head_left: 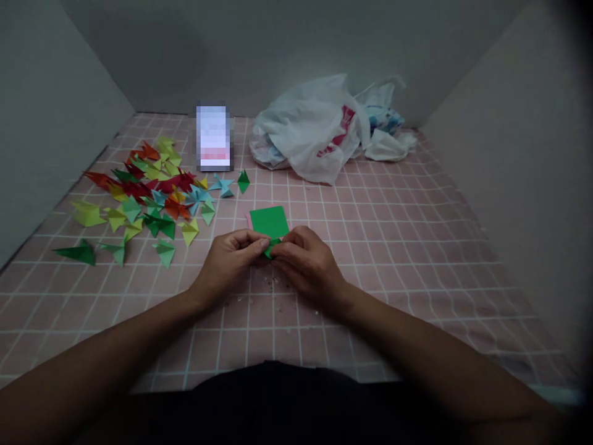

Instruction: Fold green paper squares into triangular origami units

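Note:
Both of my hands meet over a pink grid mat [370, 272]. My left hand [227, 259] and my right hand [306, 262] pinch a small folded piece of green paper [273, 248] between their fingertips. Just beyond my fingers lies a flat green paper rectangle [269, 221], its near edge hidden behind them. A sliver of pink paper [249, 219] shows under its left edge. To the left lies a scattered heap of multicoloured folded origami pieces [152, 194], out of reach of my fingertips.
A blurred phone [213, 139] stands at the back of the mat. To its right sits a white plastic bag [308, 130] beside crumpled white and blue material. Grey walls [55, 111] rise at the sides and back. Small crumbs [273, 285] dot the mat near my hands.

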{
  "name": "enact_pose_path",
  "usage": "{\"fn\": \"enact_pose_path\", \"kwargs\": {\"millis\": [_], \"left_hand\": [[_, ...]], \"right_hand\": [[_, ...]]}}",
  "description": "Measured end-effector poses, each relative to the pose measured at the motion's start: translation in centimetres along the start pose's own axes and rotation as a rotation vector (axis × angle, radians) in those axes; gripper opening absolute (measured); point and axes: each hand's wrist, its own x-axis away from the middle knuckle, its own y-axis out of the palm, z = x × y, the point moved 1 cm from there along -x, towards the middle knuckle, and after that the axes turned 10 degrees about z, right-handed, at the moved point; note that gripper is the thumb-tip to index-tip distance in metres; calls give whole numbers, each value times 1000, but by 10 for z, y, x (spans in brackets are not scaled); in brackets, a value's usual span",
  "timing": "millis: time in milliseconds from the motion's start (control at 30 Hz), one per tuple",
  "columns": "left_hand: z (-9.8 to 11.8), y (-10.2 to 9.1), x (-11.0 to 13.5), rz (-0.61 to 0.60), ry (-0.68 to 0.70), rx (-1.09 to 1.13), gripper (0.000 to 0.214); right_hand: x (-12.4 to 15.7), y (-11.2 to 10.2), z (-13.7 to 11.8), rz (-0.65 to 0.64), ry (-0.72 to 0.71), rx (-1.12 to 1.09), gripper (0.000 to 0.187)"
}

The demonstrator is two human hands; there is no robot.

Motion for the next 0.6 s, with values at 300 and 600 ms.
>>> {"fn": "enact_pose_path", "kwargs": {"millis": [300,600], "left_hand": [[-4,3,2,-41,-10,130,26],[-3,3,8,-31,33,115,28]], "right_hand": [[1,-2,-2,123,88,-113,12],[3,0,-2,183,416,-291,11]]}}
